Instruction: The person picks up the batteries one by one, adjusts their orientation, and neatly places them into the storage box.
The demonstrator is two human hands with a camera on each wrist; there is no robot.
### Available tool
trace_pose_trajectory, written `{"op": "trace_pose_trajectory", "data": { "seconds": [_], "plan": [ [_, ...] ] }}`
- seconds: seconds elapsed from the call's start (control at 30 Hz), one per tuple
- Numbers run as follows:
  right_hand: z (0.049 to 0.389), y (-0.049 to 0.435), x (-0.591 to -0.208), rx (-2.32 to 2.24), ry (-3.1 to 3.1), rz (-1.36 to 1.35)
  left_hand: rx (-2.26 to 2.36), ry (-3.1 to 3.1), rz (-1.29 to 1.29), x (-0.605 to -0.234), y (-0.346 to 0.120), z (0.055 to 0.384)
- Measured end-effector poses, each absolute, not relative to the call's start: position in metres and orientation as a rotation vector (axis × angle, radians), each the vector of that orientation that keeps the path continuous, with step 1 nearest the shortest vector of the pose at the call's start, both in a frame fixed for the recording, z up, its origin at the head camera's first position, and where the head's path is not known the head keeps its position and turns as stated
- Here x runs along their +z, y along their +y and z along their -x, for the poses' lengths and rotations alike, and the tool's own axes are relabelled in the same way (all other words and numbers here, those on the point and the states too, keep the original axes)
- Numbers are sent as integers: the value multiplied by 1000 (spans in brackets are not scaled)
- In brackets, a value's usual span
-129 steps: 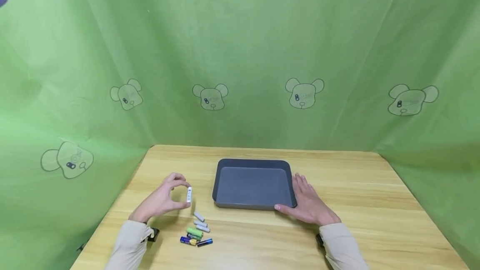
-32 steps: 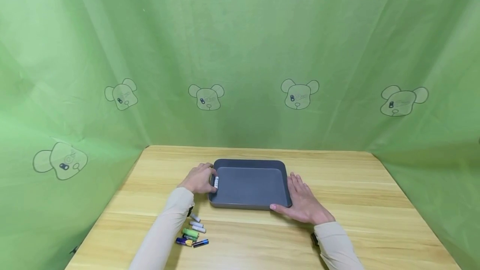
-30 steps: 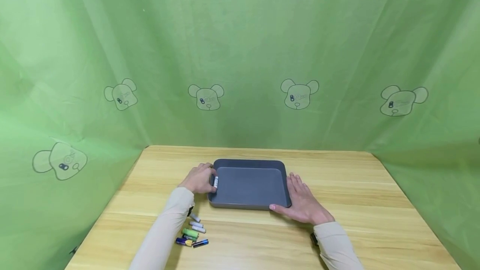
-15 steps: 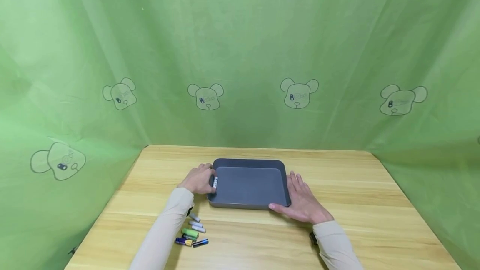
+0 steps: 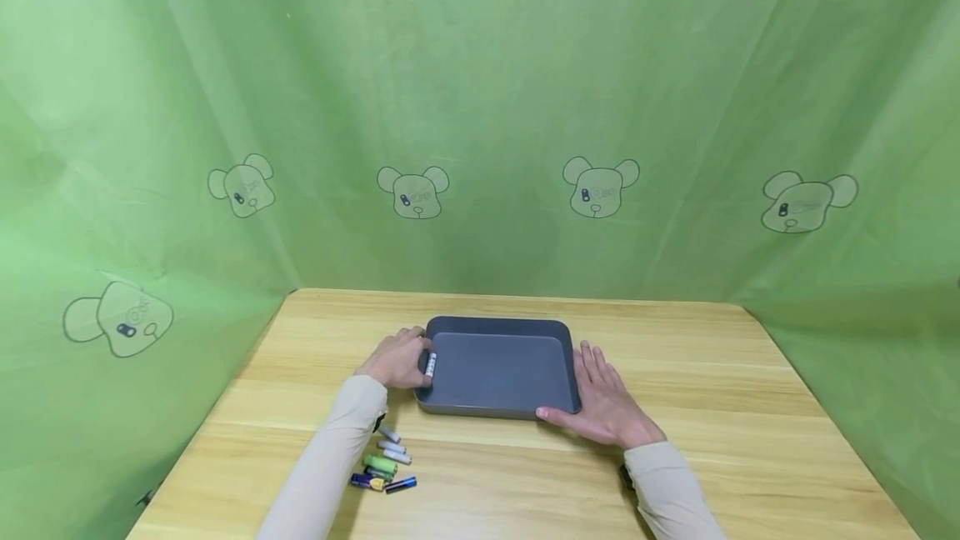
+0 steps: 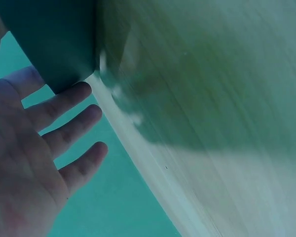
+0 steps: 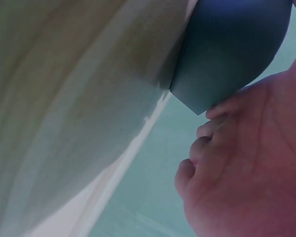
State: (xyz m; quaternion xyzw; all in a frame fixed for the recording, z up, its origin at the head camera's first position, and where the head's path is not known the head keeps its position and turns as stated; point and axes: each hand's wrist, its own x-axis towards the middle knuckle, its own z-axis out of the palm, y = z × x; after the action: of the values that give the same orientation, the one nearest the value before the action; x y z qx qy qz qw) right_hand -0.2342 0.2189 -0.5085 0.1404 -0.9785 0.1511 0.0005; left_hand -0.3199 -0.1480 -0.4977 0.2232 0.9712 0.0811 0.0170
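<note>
My left hand (image 5: 397, 359) reaches over the left wall of a dark grey rectangular tray (image 5: 498, 369). Between its thumb and index finger it pinches a white battery (image 5: 431, 365), which lies lengthwise along the inner side of that wall. In the left wrist view, the other fingers (image 6: 74, 129) spread outside the tray wall (image 6: 49, 44), and the battery is hidden. My right hand (image 5: 611, 408) rests against the tray's right side, fingers straight, thumb at the near right corner. The right wrist view shows its palm (image 7: 246, 173) beside the tray's outer wall (image 7: 227, 54).
Several loose batteries lie on the wooden table (image 5: 510, 482) near my left forearm: pale ones (image 5: 396, 457), a green one (image 5: 380, 464), a dark blue and gold one (image 5: 367, 482) and a blue-black one (image 5: 401, 485). A green curtain (image 5: 495, 248) surrounds the table.
My left hand has carried the white battery from above the table, left of the tray, to the inside of its left wall. Over the last second both hands have hardly moved.
</note>
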Motion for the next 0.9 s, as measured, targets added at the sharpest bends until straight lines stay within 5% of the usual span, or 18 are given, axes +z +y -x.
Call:
{"op": "trace_pose_trajectory", "data": {
  "seconds": [0.9],
  "plan": [
    [237,221,-513,490,-3076,-444,608,3094,-692,-460,-184,282]
  ]
}}
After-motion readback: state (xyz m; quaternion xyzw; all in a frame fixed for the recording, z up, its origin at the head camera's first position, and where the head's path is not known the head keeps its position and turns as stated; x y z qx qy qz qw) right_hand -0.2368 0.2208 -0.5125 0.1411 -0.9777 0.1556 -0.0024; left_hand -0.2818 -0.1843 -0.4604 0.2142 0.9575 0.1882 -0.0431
